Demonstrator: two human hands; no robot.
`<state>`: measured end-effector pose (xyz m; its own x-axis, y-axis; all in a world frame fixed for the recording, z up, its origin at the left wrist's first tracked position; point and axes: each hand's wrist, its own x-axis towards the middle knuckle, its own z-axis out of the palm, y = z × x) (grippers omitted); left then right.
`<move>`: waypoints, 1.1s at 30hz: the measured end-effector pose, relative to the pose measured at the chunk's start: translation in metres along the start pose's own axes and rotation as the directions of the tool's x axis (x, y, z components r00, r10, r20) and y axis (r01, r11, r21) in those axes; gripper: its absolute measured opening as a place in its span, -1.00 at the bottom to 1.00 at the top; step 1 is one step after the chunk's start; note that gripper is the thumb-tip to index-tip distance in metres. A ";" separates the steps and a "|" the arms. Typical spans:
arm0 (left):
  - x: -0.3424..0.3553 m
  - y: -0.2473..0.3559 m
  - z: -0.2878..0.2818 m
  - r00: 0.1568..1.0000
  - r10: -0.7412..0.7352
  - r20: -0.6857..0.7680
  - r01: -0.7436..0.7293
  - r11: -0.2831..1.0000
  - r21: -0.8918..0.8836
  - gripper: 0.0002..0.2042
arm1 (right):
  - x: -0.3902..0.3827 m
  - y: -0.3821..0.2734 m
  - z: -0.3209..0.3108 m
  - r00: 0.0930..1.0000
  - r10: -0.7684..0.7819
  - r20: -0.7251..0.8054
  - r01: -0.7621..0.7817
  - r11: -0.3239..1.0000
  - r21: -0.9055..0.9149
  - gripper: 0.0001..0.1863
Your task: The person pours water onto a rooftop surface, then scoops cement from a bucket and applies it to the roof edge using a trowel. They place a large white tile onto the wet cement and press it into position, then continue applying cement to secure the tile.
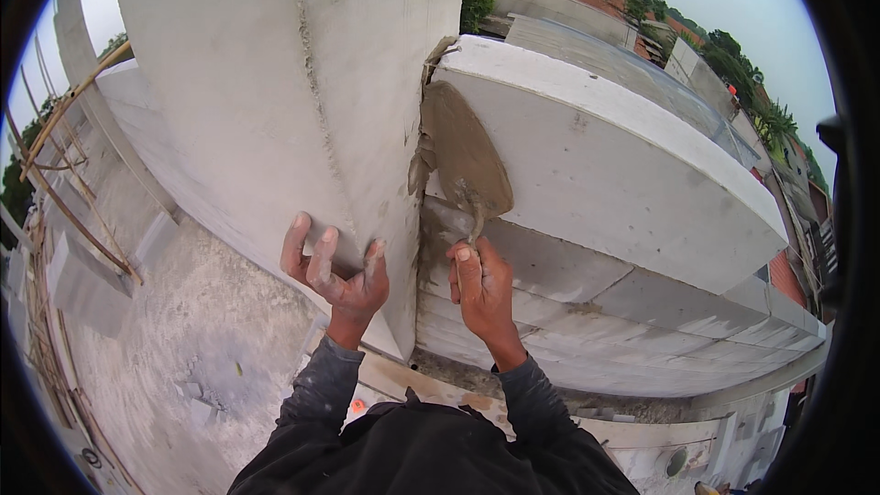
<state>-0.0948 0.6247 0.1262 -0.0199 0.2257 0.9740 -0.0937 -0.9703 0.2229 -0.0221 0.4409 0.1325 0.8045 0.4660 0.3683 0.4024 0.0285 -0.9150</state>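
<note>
My right hand [484, 289] is closed around the handle of a pointed trowel [469, 147]. The trowel's grey-brown, mortar-smeared blade points up and away, lying along the seam where two walls meet. Rough grey mortar [423, 165] shows in that corner joint. On the right side is a large white block [596, 160], the top course of a block wall. To the left rises a tall pale wall [229, 101]. My left hand [339, 275] is open, its dusty fingers spread against or just in front of this wall's lower part; contact is unclear.
Lower block courses [632, 298] with smeared joints run below the white block. Bamboo poles [69, 110] lean at the far left over a dusty concrete floor [211, 330] with loose blocks. Rooftops and trees [724, 46] lie beyond the wall, well below.
</note>
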 end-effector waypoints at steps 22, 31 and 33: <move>-0.001 -0.001 0.001 1.000 -0.002 -0.029 0.002 1.000 0.009 -0.43 | -0.015 0.015 0.043 0.970 -0.080 -0.228 0.093 0.995 0.046 -0.56; -0.002 -0.002 0.000 1.000 -0.001 -0.011 0.001 1.000 0.014 -0.45 | -0.018 0.029 0.043 0.948 0.086 -0.308 -0.075 0.996 0.046 -0.74; -0.002 -0.002 0.000 1.000 -0.002 -0.018 0.003 1.000 0.017 -0.45 | -0.022 0.020 0.041 0.936 -0.057 -0.347 0.047 0.998 -0.038 -0.75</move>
<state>-0.0946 0.6256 0.1236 -0.0381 0.2295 0.9726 -0.0764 -0.9711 0.2262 -0.0496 0.4676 0.0995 0.8820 0.1273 0.4538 0.4555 0.0169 -0.8901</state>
